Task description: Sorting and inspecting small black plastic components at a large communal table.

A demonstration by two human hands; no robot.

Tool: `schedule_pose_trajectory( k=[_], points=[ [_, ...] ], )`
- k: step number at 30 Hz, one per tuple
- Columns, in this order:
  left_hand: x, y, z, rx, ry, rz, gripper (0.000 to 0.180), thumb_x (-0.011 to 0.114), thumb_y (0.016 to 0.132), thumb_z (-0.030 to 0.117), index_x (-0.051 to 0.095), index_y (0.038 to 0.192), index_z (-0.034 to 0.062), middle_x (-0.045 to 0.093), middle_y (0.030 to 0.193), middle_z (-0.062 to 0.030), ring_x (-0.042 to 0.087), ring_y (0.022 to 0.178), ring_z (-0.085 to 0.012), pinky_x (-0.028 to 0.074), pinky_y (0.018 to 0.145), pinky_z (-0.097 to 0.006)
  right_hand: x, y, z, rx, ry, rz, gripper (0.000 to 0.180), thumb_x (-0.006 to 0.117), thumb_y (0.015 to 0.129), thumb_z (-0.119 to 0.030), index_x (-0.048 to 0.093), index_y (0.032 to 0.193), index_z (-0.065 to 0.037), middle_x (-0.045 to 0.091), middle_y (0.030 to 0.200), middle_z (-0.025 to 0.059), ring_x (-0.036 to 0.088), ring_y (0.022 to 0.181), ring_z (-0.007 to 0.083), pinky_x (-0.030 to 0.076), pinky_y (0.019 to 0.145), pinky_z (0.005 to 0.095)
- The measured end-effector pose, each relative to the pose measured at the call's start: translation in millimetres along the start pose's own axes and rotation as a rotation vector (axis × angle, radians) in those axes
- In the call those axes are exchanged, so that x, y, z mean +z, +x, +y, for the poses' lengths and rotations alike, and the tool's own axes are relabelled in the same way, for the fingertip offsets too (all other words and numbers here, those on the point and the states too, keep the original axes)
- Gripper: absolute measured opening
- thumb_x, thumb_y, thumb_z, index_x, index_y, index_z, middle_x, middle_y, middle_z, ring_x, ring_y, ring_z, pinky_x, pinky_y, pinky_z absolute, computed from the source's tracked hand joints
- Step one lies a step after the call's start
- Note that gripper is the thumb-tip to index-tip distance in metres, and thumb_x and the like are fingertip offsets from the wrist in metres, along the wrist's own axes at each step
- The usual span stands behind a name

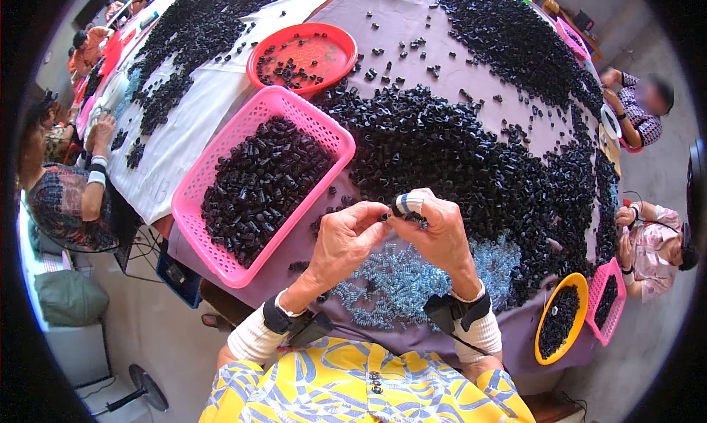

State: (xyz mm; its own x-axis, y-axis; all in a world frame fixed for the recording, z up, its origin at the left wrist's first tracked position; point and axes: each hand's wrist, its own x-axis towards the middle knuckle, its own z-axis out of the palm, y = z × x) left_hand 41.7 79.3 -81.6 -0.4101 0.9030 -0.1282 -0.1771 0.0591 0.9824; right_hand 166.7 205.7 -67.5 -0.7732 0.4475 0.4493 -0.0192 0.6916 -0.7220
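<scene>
Black plastic piece: small and dark (386,217), between both hands' fingertips near mid-view, above the table; its finer shape is partly hidden.
Left hand: thumb and forefinger pinched narrow (342,242) at the piece, on its 7 o'clock side.
Right hand: thumb and curled fingers (442,239) close around dark parts at 4 o'clock; a striped wrap (411,201) covers a finger. How many parts it holds, I cannot tell.
Wrists: white ribbed cuffs (482,336) with black straps.
Springs: clear bluish coils (390,283) spread at 6 o'clock, below the hands.
Black heap: many small plastic parts (434,139) at 1 o'clock on lilac cloth (353,11).
Large pink basket: perforated (335,132), full of black parts, 10 o'clock.
Red basin: scattered black parts inside (324,51), 11 o'clock.
Yellow bowl: black parts inside (579,282), 4 o'clock, beside a smaller pink basket (620,290).
Co-workers: one seated person at 9 o'clock (70,209), another at 3 (655,246).
</scene>
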Motion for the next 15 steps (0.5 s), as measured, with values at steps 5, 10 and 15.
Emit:
schedule_pose_trajectory(
  k=[5, 10, 15],
  points=[
    [4, 1, 2, 0.115, 0.189, 0.071, 0.019, 0.065, 0.082, 0.004, 0.065, 0.1, -0.0023, 0.068, 0.089, -0.0086, 0.064, 0.076, -0.0117, 0.051, 0.067, -0.026, -4, 0, -3, 0.043, -0.016, -0.024, 0.021, 0.073, 0.07, -0.004, 0.061, 0.088, -0.004, 0.065, 0.082, 0.0102, 0.064, 0.072, 0.0249, 0.052, 0.058, 0.0311],
    [4, 1, 5, 0.199, 0.291, 0.069, 0.02, 0.066, 0.08, 0.003, 0.066, 0.099, -0.0021, 0.067, 0.086, -0.0116, 0.065, 0.073, -0.017, 0.051, 0.063, -0.028, -6, 0, -1, 0.046, 0.017, -0.061, 0.024, 0.073, 0.07, -0.005, 0.061, 0.09, -0.002, 0.065, 0.082, 0.0115, 0.065, 0.071, 0.026, 0.052, 0.058, 0.0324],
    [1, 3, 5, 0.336, 0.441, 0.069, 0.022, 0.068, 0.079, 0.0, 0.066, 0.101, -0.0029, 0.065, 0.081, -0.0065, 0.061, 0.071, -0.01, 0.049, 0.061, -0.025, -12, 8, -6, 0.099, 0.007, -0.162, 0.027, 0.071, 0.072, -0.006, 0.058, 0.096, -0.001, 0.064, 0.078, 0.0138, 0.065, 0.069, 0.0269, 0.051, 0.058, 0.0351]
  ],
)
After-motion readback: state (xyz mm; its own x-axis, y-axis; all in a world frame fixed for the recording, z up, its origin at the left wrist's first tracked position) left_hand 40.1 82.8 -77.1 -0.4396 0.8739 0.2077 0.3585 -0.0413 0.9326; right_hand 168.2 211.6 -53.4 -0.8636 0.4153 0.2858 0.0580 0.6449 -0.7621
